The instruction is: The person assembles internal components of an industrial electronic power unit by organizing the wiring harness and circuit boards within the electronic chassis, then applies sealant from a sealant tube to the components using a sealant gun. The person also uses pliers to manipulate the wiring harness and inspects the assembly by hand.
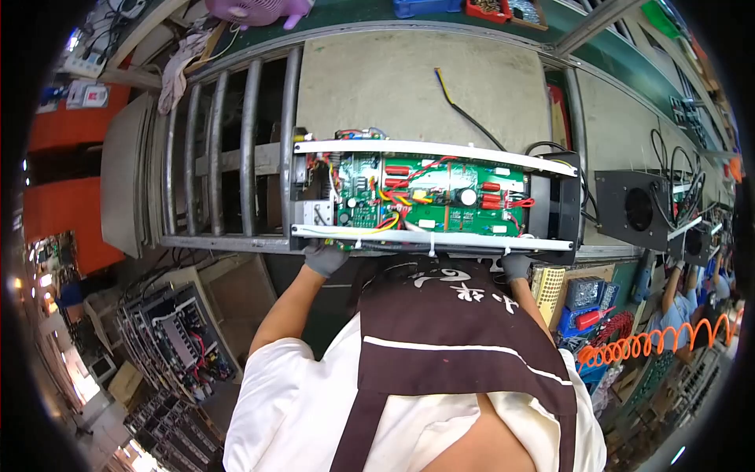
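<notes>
An open electronics chassis (440,245) lies lengthwise before me across a board and metal rollers. White rails run along its long sides, and inside is a green circuit board (429,214) with red components and red and yellow wires. My left hand (326,258), in a grey glove, grips the near side of the chassis close to its left end. Near the right end my right hand (516,267), also gloved in grey, holds the same side. The chassis edge partly hides the fingers of both hands. Beyond the chassis, a black cable (472,119) with a yellow end lies on the board (362,86).
Bare metal rollers (250,149) lie to the left. A black housing with cables (629,206) stands on the right. Blue bins (583,293) and an orange coiled hose (653,342) are at the near right. More chassis (185,338) stand at the lower left. A pink fan (255,9) is at the back.
</notes>
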{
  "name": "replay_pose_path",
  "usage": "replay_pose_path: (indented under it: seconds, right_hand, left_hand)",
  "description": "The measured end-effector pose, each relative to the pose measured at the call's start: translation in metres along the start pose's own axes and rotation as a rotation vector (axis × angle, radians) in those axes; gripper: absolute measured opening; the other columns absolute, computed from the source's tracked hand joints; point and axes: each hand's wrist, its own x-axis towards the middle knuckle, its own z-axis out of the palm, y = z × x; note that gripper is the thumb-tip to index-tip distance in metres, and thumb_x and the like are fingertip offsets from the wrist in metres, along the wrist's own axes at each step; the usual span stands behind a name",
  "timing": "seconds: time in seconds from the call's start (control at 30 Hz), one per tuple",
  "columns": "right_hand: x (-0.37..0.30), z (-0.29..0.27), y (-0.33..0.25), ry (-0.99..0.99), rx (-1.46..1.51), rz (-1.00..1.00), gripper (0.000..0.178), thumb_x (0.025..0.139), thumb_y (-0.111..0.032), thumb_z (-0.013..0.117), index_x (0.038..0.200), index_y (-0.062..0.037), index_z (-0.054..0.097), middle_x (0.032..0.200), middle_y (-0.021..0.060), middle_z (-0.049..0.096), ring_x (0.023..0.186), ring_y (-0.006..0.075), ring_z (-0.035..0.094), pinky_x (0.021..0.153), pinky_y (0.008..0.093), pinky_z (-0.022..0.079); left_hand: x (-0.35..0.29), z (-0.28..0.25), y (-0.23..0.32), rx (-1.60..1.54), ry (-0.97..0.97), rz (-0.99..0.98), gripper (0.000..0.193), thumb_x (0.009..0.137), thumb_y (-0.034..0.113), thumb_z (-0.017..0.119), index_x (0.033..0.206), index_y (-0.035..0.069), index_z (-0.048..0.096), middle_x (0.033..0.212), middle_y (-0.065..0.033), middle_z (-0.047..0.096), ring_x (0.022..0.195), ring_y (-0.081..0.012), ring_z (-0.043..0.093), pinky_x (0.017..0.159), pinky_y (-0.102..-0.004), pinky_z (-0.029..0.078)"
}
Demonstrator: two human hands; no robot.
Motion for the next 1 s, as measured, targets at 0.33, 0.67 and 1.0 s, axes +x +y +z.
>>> replay_pose_path:
  seconds: [0.33, 0.67, 1.0]
  right_hand:
    - [-0.003, 0.025, -0.021, -0.097, 0.612, 0.111, 0.015, 0.087, -0.018, 0.048, 0.089, -0.0076, 0.058, 0.089, 0.0077, 0.061, 0.083, 0.0178, 0.056, 0.076, 0.0318, 0.046]
    - [0.000, -0.135, -0.072, -0.081, 0.779, 0.050, 0.035, 0.073, -0.023, 0.064, 0.104, -0.0093, 0.053, 0.090, 0.0165, 0.060, 0.088, 0.0375, 0.058, 0.075, 0.0416, 0.048]
    - [-0.014, -0.152, -0.051, 0.201, 0.962, -0.295, 0.014, 0.071, -0.010, 0.060, 0.085, -0.0083, 0.060, 0.078, 0.0112, 0.059, 0.077, 0.0305, 0.057, 0.067, 0.0404, 0.045]
  left_hand:
    - [-0.016, 0.007, -0.014, -0.462, 0.025, 0.031, 0.045, 0.080, 0.035, 0.048, 0.123, 0.023, 0.052, 0.126, -0.0044, 0.052, 0.117, -0.0260, 0.047, 0.097, -0.0450, 0.037]
    - [-0.021, -0.047, -0.038, 0.305, -0.166, -0.069, 0.053, 0.080, 0.039, 0.056, 0.125, 0.012, 0.049, 0.125, -0.0127, 0.051, 0.117, -0.0336, 0.046, 0.098, -0.0526, 0.031]
    - [-0.018, -0.118, -0.041, -0.069, -0.319, -0.503, 0.061, 0.087, 0.051, 0.041, 0.112, -0.003, 0.053, 0.112, -0.0284, 0.053, 0.102, -0.0446, 0.049, 0.096, -0.0467, 0.033]
